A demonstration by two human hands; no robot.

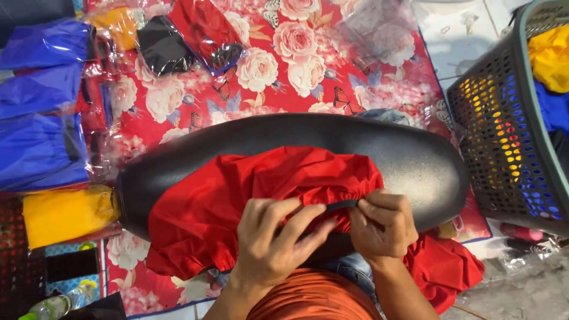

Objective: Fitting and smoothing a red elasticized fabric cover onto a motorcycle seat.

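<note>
Under the fingers, near edge of the black motorcycle seat (409, 160) is hidden by the red elastic-hemmed seat cover (237, 201); seat's underside not visible, and its left end is partly covered by cloth. Left hand (272, 243) fingers curled, pinching the cover's gathered hem against the seat edge. Right hand (382, 225) closed tight on the same hem just beside it, thumb tucked, a strip of black seat edge showing between the two grips. Seat lies across the lap, long axis left-right, broad rounded end right of the fingers, bare. Loose red cloth (444, 266) hangs below the right wrist. Beyond the fingers: floral mat (296, 53), bagged blue covers (41, 118) far left, grey plastic basket (510, 118) far right, cut off by frame.
</note>
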